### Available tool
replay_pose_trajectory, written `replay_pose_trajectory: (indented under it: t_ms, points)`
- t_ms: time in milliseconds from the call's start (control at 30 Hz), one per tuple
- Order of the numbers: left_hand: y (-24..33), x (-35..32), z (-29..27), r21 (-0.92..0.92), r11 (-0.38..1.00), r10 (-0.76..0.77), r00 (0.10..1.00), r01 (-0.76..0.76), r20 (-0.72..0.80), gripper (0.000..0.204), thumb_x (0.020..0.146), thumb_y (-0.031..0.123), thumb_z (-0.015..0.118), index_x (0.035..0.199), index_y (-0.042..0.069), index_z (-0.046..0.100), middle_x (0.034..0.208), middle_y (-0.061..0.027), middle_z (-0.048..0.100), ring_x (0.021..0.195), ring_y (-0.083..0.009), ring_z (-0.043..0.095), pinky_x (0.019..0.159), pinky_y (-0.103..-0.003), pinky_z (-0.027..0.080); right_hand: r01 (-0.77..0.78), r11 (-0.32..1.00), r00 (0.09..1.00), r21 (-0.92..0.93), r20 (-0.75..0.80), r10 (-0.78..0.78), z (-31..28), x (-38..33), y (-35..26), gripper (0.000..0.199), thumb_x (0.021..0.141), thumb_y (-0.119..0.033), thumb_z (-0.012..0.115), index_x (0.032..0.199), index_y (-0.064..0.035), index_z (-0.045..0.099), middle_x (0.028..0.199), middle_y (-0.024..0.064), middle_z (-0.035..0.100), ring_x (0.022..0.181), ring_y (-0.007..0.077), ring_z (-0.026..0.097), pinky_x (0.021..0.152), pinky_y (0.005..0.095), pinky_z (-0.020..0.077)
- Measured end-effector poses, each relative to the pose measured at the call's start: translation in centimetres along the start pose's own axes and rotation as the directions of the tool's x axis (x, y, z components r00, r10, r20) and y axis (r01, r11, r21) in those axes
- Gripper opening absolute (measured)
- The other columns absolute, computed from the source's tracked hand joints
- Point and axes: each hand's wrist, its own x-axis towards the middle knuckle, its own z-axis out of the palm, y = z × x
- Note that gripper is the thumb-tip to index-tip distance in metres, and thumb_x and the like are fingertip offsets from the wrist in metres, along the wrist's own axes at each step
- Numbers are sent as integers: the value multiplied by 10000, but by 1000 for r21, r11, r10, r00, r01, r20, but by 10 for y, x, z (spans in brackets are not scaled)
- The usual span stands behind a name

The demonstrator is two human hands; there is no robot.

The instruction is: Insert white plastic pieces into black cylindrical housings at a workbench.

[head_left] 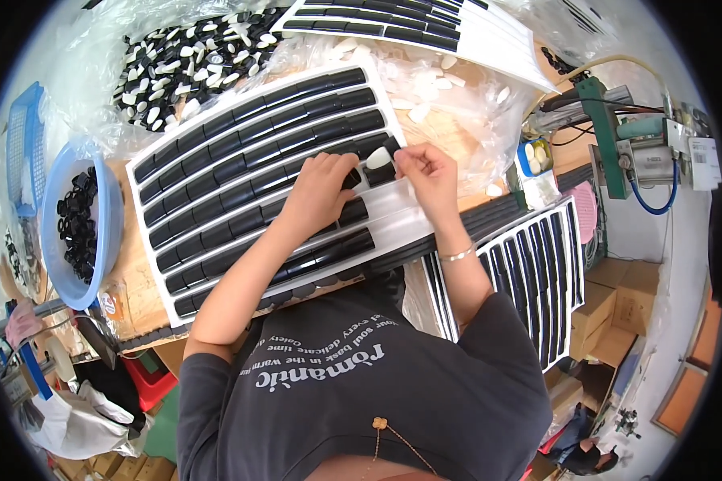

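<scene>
A white tray [401,210] lies tilted in front of me, carrying several rows of glossy black curved pieces [256,164]. Over its right part, my left hand [322,192] is closed, thumb and forefinger gripping a small black piece [350,178]. Just to the right, my right hand [430,178] is held in a pinch; what lies between its fingertips is too small to make out. A white oval piece [378,158] sits between the two hands, beside the right fingertips and over dark pieces. At the tray's lower right, part of the white surface is bare.
A blue basin [114,232] of black parts stands at left. Beyond the tray lies a heap of black and white pieces [192,68] on clear plastic. Another filled tray [497,48] is at the back. A green-framed machine [605,136] stands right, above more trays [529,280].
</scene>
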Motion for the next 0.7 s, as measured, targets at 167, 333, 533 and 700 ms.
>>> replay_pose_trajectory:
  t_ms: [167, 333, 533, 700]
  points:
    - [13, -5, 3, -93, 995, -63, 975, 44, -211, 659, 685, 17, 739, 1285, 49, 468, 980, -134, 604, 913, -313, 557, 793, -411, 446, 97, 991, 982, 88, -173, -81, 26, -19, 5, 66, 841, -20, 703, 873, 25, 667, 716, -5, 623, 647, 34, 537, 605, 170, 411]
    - [23, -3, -14, -70, 996, 39, 969, -58, -245, 719, 678, -14, 739, 1332, 24, 444, 982, -141, 616, 910, -307, 571, 768, -384, 480, 242, 949, 964, -204, -56, -258, 43, -22, -8, 90, 816, -55, 727, 793, 4, 664, 698, 11, 609, 646, 60, 475, 612, 210, 400]
    - [19, -16, -31, -187, 982, -49, 957, -5, -285, 547, 691, -37, 733, 1210, 26, 573, 1054, -143, 631, 915, -312, 616, 790, -359, 506, 223, 948, 974, -226, 85, -209, 47, -18, -24, 120, 839, -55, 695, 774, -2, 611, 660, -13, 550, 644, 64, 476, 624, 217, 408]
    - [28, -18, -50, -272, 961, -13, 980, -42, -198, 470, 709, -24, 712, 1160, 16, 586, 1035, -151, 624, 912, -334, 612, 751, -378, 519, 171, 976, 959, -137, 250, -133, 43, -13, -27, 257, 960, -283, 538, 932, -28, 560, 892, 47, 584, 777, 98, 514, 716, 233, 422]
